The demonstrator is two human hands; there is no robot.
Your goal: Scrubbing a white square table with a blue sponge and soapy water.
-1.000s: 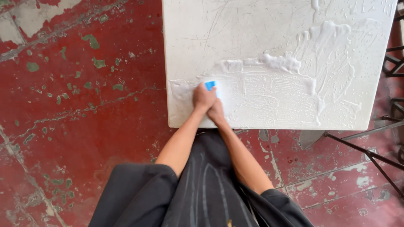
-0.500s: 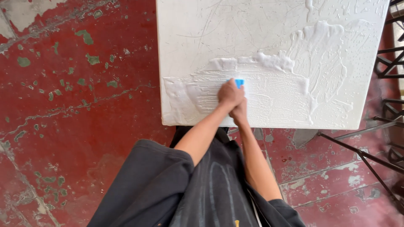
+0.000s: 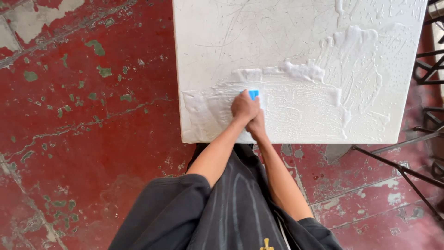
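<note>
A white square board (image 3: pixel 277 41) lies flat in front of me, its near half coated with ridged wet white paste (image 3: pixel 319 97). My left hand (image 3: pixel 243 106) presses a small blue scraper (image 3: pixel 253 94) onto the paste near the board's lower left. My right hand (image 3: pixel 257 126) sits just under the left one, pushing on it; only a corner of the scraper shows past my fingers. Both forearms reach out from my dark sleeves.
The floor (image 3: pixel 83 115) is worn red paint with green and grey flaked patches and cracks. Black metal frames (image 3: pixel 430 69) stand at the right edge, and a thin black leg (image 3: pixel 397 166) slants across the floor at the lower right.
My hands and the scraper slid right across the paste, then came back a little leftward along the board's near edge.
</note>
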